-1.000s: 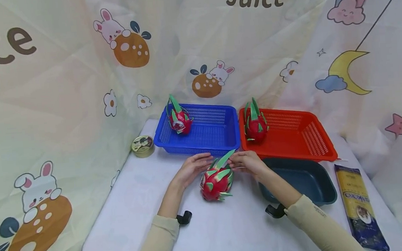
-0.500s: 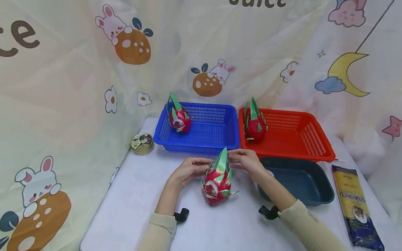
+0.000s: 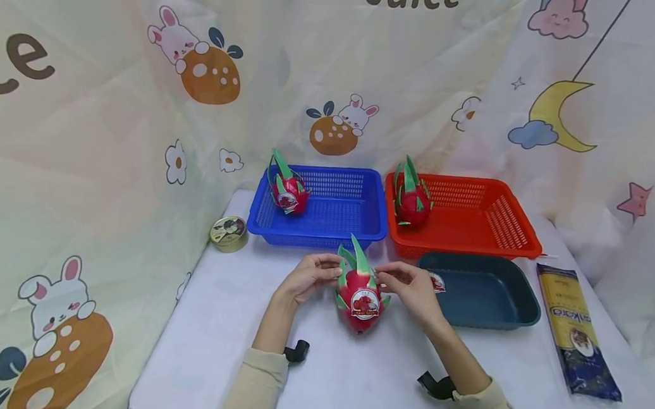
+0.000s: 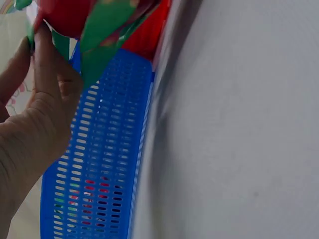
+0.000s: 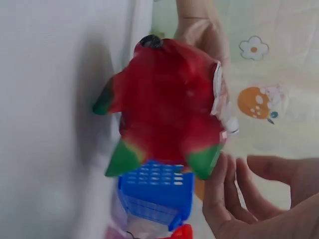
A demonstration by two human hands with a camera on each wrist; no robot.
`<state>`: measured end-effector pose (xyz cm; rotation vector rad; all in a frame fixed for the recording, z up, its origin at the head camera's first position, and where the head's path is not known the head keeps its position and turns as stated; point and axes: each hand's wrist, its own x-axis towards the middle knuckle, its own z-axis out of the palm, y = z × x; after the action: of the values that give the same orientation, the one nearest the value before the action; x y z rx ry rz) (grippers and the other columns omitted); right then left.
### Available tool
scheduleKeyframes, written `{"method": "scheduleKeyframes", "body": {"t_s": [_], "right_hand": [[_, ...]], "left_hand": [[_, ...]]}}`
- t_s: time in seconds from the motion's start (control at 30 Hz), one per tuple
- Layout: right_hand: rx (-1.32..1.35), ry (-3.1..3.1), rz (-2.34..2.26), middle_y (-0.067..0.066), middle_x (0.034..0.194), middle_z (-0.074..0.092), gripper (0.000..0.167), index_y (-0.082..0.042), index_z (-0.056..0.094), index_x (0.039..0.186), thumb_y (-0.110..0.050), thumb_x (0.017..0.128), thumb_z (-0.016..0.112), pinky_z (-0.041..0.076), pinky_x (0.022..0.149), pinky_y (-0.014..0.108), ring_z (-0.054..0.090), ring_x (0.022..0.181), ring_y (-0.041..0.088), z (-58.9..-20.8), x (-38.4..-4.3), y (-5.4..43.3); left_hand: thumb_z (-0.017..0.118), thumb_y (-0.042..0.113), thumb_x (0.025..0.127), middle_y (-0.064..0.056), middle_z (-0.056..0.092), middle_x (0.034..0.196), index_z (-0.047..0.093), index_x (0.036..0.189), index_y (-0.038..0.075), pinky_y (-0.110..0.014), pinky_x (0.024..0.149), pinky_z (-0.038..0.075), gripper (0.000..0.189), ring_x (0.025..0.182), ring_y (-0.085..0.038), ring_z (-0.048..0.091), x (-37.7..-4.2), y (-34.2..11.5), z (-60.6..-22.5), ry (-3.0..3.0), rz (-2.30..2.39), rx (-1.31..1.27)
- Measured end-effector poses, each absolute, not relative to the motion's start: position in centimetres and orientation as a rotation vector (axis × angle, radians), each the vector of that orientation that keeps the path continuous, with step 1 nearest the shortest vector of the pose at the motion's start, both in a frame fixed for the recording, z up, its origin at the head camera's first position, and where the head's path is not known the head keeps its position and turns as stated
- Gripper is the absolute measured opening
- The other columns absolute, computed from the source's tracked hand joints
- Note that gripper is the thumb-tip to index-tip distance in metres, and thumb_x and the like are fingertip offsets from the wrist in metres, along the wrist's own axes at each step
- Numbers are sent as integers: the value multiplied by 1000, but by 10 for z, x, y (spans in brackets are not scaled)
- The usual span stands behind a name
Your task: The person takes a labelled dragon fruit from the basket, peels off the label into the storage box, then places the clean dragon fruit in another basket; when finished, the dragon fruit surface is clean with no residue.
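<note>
A red dragon fruit (image 3: 362, 313) with green leaf tips and a round label stands on the white tablecloth between both hands, its long leaves up. My left hand (image 3: 304, 279) pinches one of its leaves. In the left wrist view, thumb and forefinger (image 4: 47, 64) meet on the green tip. On the other side, my right hand (image 3: 416, 290) is at the fruit's upper right. The right wrist view has its fingers (image 5: 239, 194) beside a leaf with the thumb apart from them; whether they touch it is hard to tell.
Behind the hands stand a blue basket (image 3: 342, 219) and a red basket (image 3: 472, 229), with one dragon fruit (image 3: 291, 197) in the blue and another dragon fruit (image 3: 413, 208) in the red. A dark teal tub (image 3: 488, 298), a yellow-blue packet (image 3: 577, 329) and a round tin (image 3: 229, 233) lie around.
The dragon fruit has turned, bringing its label round to the front, and stands more upright. My right hand has shifted slightly lower and nearer to me. The left hand stays close to its place.
</note>
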<state>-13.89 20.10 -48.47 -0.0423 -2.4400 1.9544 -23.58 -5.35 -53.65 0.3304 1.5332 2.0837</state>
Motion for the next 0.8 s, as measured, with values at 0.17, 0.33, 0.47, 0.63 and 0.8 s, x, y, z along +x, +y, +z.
{"method": "scheduleKeyframes", "body": {"t_s": [0.17, 0.33, 0.47, 0.63, 0.8], "right_hand": [[48, -2515, 1881, 10, 110, 77, 22, -11, 76, 118, -20, 98, 75, 62, 88, 32, 74, 102, 29, -485, -135, 202], [103, -2572, 1808, 8, 108, 78, 22, -10, 77, 117, -20, 98, 76, 61, 87, 30, 74, 100, 27, -485, -136, 204], [101, -2618, 1716, 4, 107, 78, 21, -14, 79, 117, -21, 97, 77, 63, 86, 41, 73, 97, 24, -482, -136, 204], [77, -2625, 1712, 5, 106, 78, 23, -14, 78, 118, -20, 96, 78, 63, 80, 35, 73, 97, 30, -477, -136, 203], [96, -2599, 1838, 9, 106, 78, 25, -10, 78, 118, -21, 95, 79, 62, 82, 32, 74, 97, 28, -483, -138, 206]], "left_hand": [[67, -5, 94, -4, 74, 99, 68, 118, -5, -29, 75, 63, 23, 85, -13, 71, -235, -57, -536, 1565, 2137, 288], [66, -4, 95, -3, 74, 98, 67, 116, -6, -30, 76, 64, 21, 85, -13, 72, -236, -54, -536, 1569, 2171, 346], [65, -6, 96, -5, 73, 95, 65, 113, -5, -28, 72, 63, 18, 81, -13, 72, -237, -52, -534, 1566, 2211, 367], [64, -4, 98, -10, 77, 102, 63, 115, -5, -29, 76, 64, 17, 88, -17, 76, -238, -53, -533, 1574, 2201, 401], [66, 0, 99, -14, 78, 107, 62, 119, -7, -32, 82, 63, 22, 95, -20, 77, -237, -52, -536, 1546, 2200, 431]]}}
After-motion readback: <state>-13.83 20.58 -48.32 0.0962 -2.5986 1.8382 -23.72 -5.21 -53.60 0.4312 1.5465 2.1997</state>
